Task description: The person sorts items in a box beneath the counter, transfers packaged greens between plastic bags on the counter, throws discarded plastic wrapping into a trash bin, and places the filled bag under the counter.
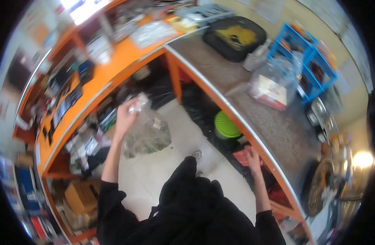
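Black sleeves and a dark torso filled the bottom of the view, closest to the lens, and both arms reached out from there. Up went the left hand (125, 116), raised high over the pale tiled floor (154, 171), its grip closed tight around the bunched neck of a clear plastic bag (148, 132). That bag hung down from the fist, bulging with dark, greenish-brown contents too blurred to name, and it dangled free above the floor, touching nothing else. Just behind it sat the cluttered lower shelf (93, 139) under the orange worktop (101, 77), packed with packets and small boxes.

Over on the other side, the right hand (252, 157) was down low, tucked beneath the edge of the grey stone worktop (252, 118). Its fingers rested against a red packet (242, 155) on the shelf below, but whether that grip had closed on the packet or lay loose on it could not be told from here. A green round basket (226, 124) sat just beyond the hand, deeper under the worktop. Up top, a clear bag with a red and white label (271, 87) stood near a blue plastic rack (307, 61), and a black tray (236, 36) with something yellow in it lay further along, well apart from both hands.
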A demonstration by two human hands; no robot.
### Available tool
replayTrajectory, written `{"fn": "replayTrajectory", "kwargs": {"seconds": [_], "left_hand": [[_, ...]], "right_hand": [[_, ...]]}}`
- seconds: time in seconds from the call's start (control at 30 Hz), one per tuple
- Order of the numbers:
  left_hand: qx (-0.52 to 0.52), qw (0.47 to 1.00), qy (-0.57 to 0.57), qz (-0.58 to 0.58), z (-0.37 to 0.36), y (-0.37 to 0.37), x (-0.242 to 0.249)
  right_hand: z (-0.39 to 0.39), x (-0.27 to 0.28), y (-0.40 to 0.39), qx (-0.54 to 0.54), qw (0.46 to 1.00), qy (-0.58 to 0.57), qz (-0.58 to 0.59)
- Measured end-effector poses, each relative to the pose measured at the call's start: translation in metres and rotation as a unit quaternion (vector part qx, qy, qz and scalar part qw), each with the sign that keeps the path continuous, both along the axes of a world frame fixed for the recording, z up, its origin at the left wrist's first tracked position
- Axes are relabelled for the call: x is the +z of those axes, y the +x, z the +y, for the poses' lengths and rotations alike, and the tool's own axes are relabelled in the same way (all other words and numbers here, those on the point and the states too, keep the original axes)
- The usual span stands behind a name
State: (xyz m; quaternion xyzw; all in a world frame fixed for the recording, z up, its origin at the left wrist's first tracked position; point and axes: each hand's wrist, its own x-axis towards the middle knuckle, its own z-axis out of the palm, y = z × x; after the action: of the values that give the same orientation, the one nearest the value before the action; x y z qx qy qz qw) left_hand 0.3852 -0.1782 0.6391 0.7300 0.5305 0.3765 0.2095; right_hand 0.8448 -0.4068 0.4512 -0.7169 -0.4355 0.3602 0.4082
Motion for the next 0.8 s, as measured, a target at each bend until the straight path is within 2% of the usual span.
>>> {"fn": "replayTrajectory", "kwargs": {"seconds": [0.03, 0.1, 0.17, 0.23, 0.3, 0.37, 0.43, 0.47, 0.5, 0.57, 0.6, 0.7, 0.8], "left_hand": [[0.000, 1.000, 0.029, 0.000, -0.015, -0.005, 0.026], [0.021, 0.997, -0.062, -0.029, -0.047, -0.016, 0.069], [0.045, 0.998, -0.023, 0.032, -0.067, -0.021, 0.091], [0.078, 0.993, 0.015, 0.083, -0.078, -0.025, 0.099], [0.126, 0.983, 0.055, 0.125, -0.085, -0.028, 0.103], [0.130, 0.985, 0.086, 0.070, -0.089, -0.030, 0.106], [0.115, 0.989, 0.091, 0.036, -0.095, -0.033, 0.121], [0.124, 0.990, 0.065, 0.032, -0.098, -0.034, 0.130], [0.121, 0.989, 0.076, 0.045, -0.098, -0.039, 0.134], [0.110, 0.986, 0.102, 0.072, -0.091, -0.048, 0.141], [0.095, 0.984, 0.120, 0.086, -0.086, -0.052, 0.143], [0.090, 0.980, 0.127, 0.125, -0.060, -0.058, 0.146], [0.089, 0.971, 0.154, 0.158, -0.014, -0.064, 0.146]], "right_hand": [[0.033, 0.040, -0.018, 0.024, 0.999, 0.027, 0.024], [0.086, 0.093, -0.062, 0.114, 0.983, 0.144, -0.008], [0.125, 0.146, -0.117, 0.225, 0.952, 0.202, 0.040], [0.140, 0.201, -0.174, 0.346, 0.919, 0.182, 0.049], [0.147, 0.239, -0.223, 0.456, 0.854, 0.249, -0.004], [0.153, 0.247, -0.269, 0.439, 0.821, 0.362, -0.051], [0.173, 0.238, -0.297, 0.480, 0.800, 0.358, -0.033], [0.184, 0.236, -0.303, 0.523, 0.790, 0.320, -0.012], [0.193, 0.237, -0.309, 0.561, 0.779, 0.279, 0.006], [0.208, 0.252, -0.308, 0.664, 0.735, 0.119, 0.061], [0.210, 0.254, -0.310, 0.652, 0.732, 0.157, 0.116], [0.232, 0.277, -0.299, 0.640, 0.738, 0.149, 0.152], [0.265, 0.298, -0.296, 0.594, 0.777, 0.167, 0.125]]}}
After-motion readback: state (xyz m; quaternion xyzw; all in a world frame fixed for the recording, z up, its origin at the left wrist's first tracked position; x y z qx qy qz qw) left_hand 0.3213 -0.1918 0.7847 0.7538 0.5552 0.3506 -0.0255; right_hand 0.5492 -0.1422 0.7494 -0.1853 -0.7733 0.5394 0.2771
